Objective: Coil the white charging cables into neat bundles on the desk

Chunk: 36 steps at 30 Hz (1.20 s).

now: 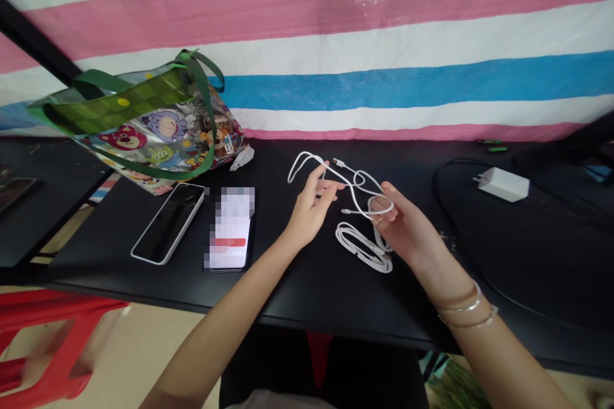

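A loose white USB charging cable [352, 195] hangs between my two hands above the black table. My left hand [309, 208] has the cable at its fingers, with one loop sticking out beyond them to the left. Loops of the same cable lie in the curled fingers of my right hand [407, 227], which wears thin bracelets on its wrist. The cable's USB plug [338, 163] points up between the hands, and its smaller end shows just left of the right fingers. Beneath them, a second white cable [359, 248] lies coiled on the table.
Left on the black table [288, 287] are a lit phone [233, 230], a dark-screened phone with a white edge [169, 223], and a cartoon-print bag [158, 121]. To the right are a white charger plug [503, 184] and a black cord. A red stool [52, 339] stands lower left.
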{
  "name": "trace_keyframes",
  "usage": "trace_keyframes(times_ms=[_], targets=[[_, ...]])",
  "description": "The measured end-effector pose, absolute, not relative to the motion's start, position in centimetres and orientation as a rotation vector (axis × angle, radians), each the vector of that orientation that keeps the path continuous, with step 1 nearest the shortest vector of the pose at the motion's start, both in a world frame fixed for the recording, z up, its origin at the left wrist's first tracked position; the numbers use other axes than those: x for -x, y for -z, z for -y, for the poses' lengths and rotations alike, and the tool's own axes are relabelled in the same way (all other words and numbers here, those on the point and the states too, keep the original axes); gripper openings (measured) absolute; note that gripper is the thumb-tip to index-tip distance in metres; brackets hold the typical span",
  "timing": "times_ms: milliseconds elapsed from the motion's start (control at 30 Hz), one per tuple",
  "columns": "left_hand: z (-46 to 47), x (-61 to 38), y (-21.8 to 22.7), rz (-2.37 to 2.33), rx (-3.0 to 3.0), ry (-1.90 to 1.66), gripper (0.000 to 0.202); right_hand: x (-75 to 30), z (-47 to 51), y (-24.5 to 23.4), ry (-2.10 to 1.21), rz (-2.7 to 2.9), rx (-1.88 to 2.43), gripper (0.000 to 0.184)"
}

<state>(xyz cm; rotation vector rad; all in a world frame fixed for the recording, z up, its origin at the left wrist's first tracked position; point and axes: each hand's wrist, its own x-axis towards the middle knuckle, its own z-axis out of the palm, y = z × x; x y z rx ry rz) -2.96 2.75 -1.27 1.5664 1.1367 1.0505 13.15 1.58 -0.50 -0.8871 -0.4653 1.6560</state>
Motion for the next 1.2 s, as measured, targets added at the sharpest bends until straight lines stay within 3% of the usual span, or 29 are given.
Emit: trace_keyframes(times_ms=[533,1200], targets=[[-1.8,2.6,1.3,-0.992,-2.042,-1.103,0.043,-12.1,-1.1,0.6,-1.628,0.634,0.989,0.034],[-1.4,2.3,0.3,-0.847,-1.871,-1.031,0.031,-12.5,-1.1,0.8,-1.544,0.728,1.094,0.031]])
